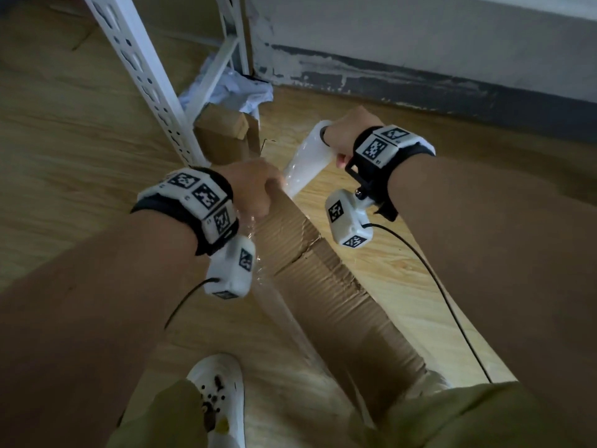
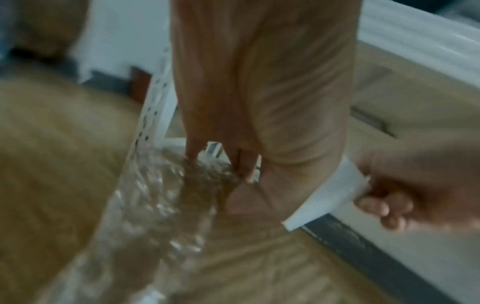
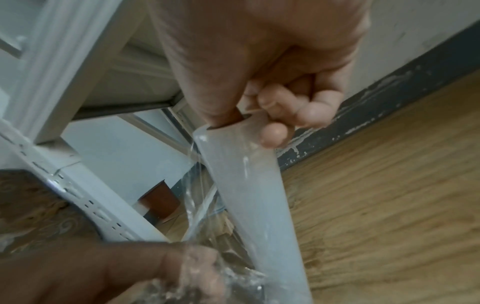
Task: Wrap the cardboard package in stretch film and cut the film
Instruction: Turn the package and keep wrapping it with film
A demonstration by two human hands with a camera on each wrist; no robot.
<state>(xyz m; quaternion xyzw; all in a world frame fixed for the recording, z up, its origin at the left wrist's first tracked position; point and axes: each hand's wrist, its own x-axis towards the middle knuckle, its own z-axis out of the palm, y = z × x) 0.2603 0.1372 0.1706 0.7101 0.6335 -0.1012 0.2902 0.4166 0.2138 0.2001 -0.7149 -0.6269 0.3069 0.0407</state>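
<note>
A long brown corrugated cardboard package (image 1: 329,286) leans from between my legs up toward my hands. My left hand (image 1: 255,185) grips its top end, where clear film (image 2: 155,195) is bunched around my fingers; a strip of that film (image 1: 274,305) runs down the package's left side. Just beyond the top end, my right hand (image 1: 349,134) holds the white stretch film roll (image 1: 307,160) by its far end, thumb in the core, fingers curled round the outside (image 3: 272,72). The roll (image 3: 254,195) slants down toward my left hand (image 3: 130,271).
A white perforated shelf post (image 1: 145,79) stands close on the left, with a small cardboard box (image 1: 226,134) and crumpled white plastic (image 1: 232,88) at its foot. A wall with a dark baseboard (image 1: 420,79) runs behind. My white shoe (image 1: 219,392) is on the wooden floor.
</note>
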